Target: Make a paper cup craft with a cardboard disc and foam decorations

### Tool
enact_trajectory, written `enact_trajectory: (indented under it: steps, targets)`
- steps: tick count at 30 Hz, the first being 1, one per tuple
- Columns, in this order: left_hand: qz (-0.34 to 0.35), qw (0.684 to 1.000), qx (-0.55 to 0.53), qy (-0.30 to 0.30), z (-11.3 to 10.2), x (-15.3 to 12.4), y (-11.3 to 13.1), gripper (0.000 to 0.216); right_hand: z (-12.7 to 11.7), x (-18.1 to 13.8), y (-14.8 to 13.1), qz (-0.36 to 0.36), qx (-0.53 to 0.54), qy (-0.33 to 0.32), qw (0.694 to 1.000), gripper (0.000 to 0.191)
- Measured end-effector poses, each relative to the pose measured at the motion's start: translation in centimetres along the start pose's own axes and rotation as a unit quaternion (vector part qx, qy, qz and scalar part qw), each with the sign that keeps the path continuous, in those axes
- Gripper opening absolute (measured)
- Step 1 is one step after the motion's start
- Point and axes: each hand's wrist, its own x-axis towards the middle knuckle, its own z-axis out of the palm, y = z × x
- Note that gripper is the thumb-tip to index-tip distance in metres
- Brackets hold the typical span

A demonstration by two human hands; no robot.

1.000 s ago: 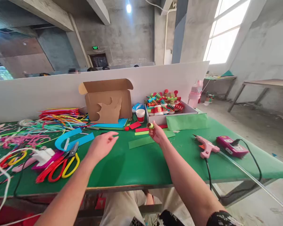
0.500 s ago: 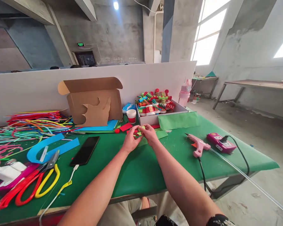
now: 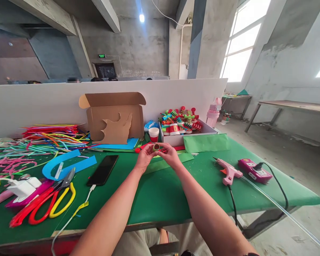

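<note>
"Starting from the front edge of the green-topped bench (image 3: 160,202)?"

"Yes. Toward the front left corner, a grey-bladed cutting tool (image 3: 67,180) with red and yellow handles. Just beside, a flat black rectangular phone (image 3: 104,170), with a white cable (image 3: 92,188) plugged into the near end and trailing over the front edge."

"And toward the right edge?"

"A pink plastic glue gun (image 3: 230,172), nozzle toward the back, with a clear straight stick (image 3: 266,197) out behind, past the front edge. Near it, a magenta box (image 3: 252,171)."

"The hands, then?"

"Left hand (image 3: 145,157) and right hand (image 3: 171,155) close together over the middle, nearer the back edge than the front. Both curled nearly closed, pinching a small round tube (image 3: 156,147) between them, green-rimmed, brown inside, open end toward the viewer."

"Resting or raised?"

"Cannot tell how high. Just beside the hands, a flat green strip (image 3: 187,158)."

"Farther back?"

"White-and-red paper cups (image 3: 154,134); to the right, a shallow white box (image 3: 173,140) of colourful figures (image 3: 181,122); to the left, an open brown cardboard box (image 3: 136,121). Along the back edge, a long white panel (image 3: 42,103)."
</note>
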Motion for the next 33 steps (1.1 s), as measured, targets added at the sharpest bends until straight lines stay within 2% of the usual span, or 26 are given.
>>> enact_trajectory:
  steps: [7, 14, 16, 19, 24, 27, 30, 33]
  targets:
    - [-0.029, 0.999, 0.027, -0.016, -0.1, 0.2, -0.5, 0.050, 0.1, -0.1, -0.1, -0.017, -0.080, 0.023, 0.996, 0.031]
    - [-0.034, 0.998, 0.040, -0.023, -0.1, 0.0, -0.5, 0.045, 0.2, 0.0, 0.3, 0.020, -0.075, 0.036, 0.996, 0.026]
    - [-0.032, 0.999, 0.036, -0.024, -0.1, -0.1, -0.4, 0.046, 0.2, 0.1, 0.4, 0.038, -0.054, 0.048, 0.997, 0.029]
    - [-0.032, 0.999, 0.030, -0.021, -0.1, -0.1, -0.1, 0.048, 0.3, 0.1, 0.4, 0.084, 0.033, 0.052, 0.995, 0.036]
    - [-0.018, 0.999, 0.033, 0.004, -0.6, 0.0, 0.6, 0.048, 0.1, -0.1, -0.2, 0.145, 0.174, 0.031, 0.974, 0.047]
    - [-0.010, 0.999, 0.038, 0.013, -0.9, 0.0, 1.0, 0.047, 0.0, -0.3, -0.2, 0.161, 0.181, 0.001, 0.970, 0.049]
    - [-0.011, 0.996, 0.086, -0.009, -1.2, 0.0, 1.2, 0.049, 0.0, -0.4, -0.2, 0.153, 0.171, -0.028, 0.973, 0.047]
    - [-0.004, 0.988, 0.153, -0.021, -1.8, 0.2, 1.3, 0.047, 0.0, -0.3, -0.1, 0.150, 0.149, -0.021, 0.977, 0.046]
